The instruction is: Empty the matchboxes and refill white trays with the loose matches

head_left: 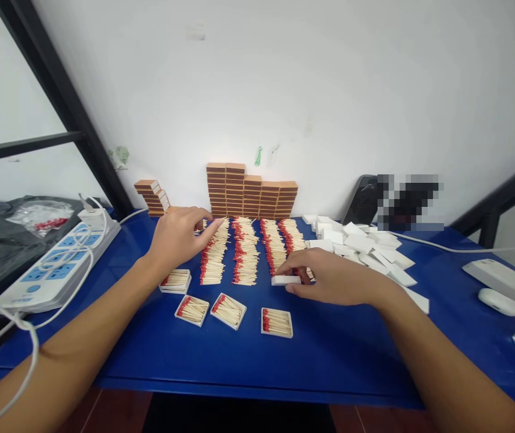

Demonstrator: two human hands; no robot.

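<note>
My right hand (325, 276) grips a small white matchbox tray (284, 280) between thumb and fingers, at the near end of the right-hand rows of matches. My left hand (178, 236) is over the far end of the left rows of red-headed matches (215, 258), thumb and index finger apart; its other fingers are partly hidden. Another row of matches (245, 252) lies between the hands. Nearer me lie matchbox trays filled with matches: one on the right (277, 323), one in the middle (228, 311), one on the left (192, 310), and a stack (175, 281) by my left forearm.
Stacked brown matchboxes (251, 192) stand against the wall, with a smaller stack (153, 195) to the left. White trays (357, 240) lie heaped at the right, near a dark phone (361, 199). A power strip (59, 258) with looping white cables sits on the left of the blue table (221, 367).
</note>
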